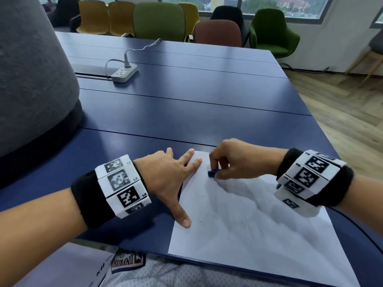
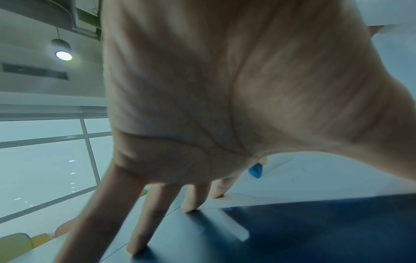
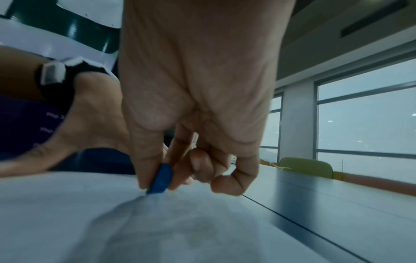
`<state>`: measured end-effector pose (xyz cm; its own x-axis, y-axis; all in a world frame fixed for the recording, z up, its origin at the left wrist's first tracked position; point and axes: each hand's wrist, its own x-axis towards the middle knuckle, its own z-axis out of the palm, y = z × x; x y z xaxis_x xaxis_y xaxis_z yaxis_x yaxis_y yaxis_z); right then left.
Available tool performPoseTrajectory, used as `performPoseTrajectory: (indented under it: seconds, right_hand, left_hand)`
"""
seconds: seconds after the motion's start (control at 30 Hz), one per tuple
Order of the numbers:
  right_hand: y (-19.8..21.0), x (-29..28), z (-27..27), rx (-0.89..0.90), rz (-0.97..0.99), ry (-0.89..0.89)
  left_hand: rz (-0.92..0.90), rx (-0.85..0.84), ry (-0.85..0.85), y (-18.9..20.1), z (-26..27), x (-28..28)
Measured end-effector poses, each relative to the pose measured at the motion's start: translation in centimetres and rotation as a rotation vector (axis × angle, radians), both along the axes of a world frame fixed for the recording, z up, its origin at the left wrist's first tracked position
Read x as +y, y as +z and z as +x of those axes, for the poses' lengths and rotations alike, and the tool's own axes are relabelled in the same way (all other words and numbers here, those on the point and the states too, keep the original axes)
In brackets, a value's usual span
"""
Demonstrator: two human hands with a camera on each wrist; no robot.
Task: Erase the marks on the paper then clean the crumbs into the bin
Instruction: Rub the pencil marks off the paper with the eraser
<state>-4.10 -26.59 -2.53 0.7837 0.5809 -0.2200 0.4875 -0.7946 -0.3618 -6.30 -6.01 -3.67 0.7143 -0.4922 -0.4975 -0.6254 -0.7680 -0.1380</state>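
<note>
A white sheet of paper (image 1: 244,220) lies on the blue table (image 1: 186,112) in front of me, with faint grey pencil marks across its middle and a few dark crumbs near its left edge. My right hand (image 1: 230,160) pinches a small blue eraser (image 1: 212,173) between thumb and fingers, its lower corner touching the paper near the far left corner. The eraser (image 3: 161,179) shows clearly in the right wrist view, and also in the left wrist view (image 2: 256,170). My left hand (image 1: 172,179) lies spread flat, with fingers and thumb pressing the paper's left edge. No bin is in view.
A white power strip (image 1: 124,73) with a cable sits far back on the table. A large grey rounded object (image 1: 31,75) stands at the left. Coloured chairs (image 1: 159,19) line the far side. The table's right edge drops to a wooden floor (image 1: 342,112).
</note>
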Motion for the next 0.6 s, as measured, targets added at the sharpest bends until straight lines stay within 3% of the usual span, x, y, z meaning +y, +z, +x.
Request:
performPoseTrajectory:
  seconds: [0.2,0.37,0.5,0.6]
  right_hand:
    - [0.2,-0.1,0.8,-0.077,-0.014,-0.078]
    - [-0.2,0.3,-0.9,0.048,0.012,0.029]
    - [-0.1,0.1,0.2,-0.016,0.013,-0.057]
    - [-0.1,0.3,-0.5,0.023,0.025,-0.015]
  left_hand:
    - [0.004,-0.001,0.0,0.0,0.0,-0.1]
    - [0.001,0.002,0.003,-0.2,0.0,0.0]
    - [-0.002,0.009,0.01,-0.2,0.0,0.0]
    - [-0.007,0.012,0.017,-0.3,0.0,0.0]
